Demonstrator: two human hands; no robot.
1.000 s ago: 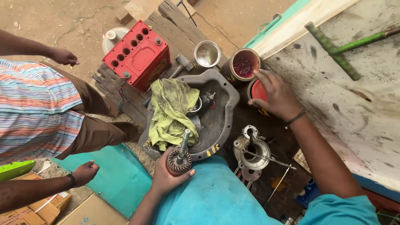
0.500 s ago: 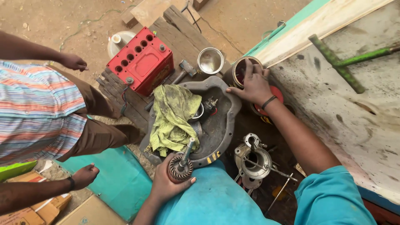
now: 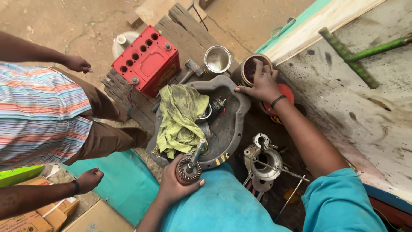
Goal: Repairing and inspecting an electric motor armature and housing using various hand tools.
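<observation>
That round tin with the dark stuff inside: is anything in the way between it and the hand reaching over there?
Nothing visible. The right hand is already at the round tin, fingers over its rim and dipping toward the dark contents. The steel bowl sits beside the tin, off to one side, not between them.

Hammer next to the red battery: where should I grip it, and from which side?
Grip the hammer by its handle, coming from above on the battery side. The head lies up by the metal bowl, and the handle's lower end runs toward the yellow-green rag, so the mid-handle looks like the freest part to grasp.
</observation>
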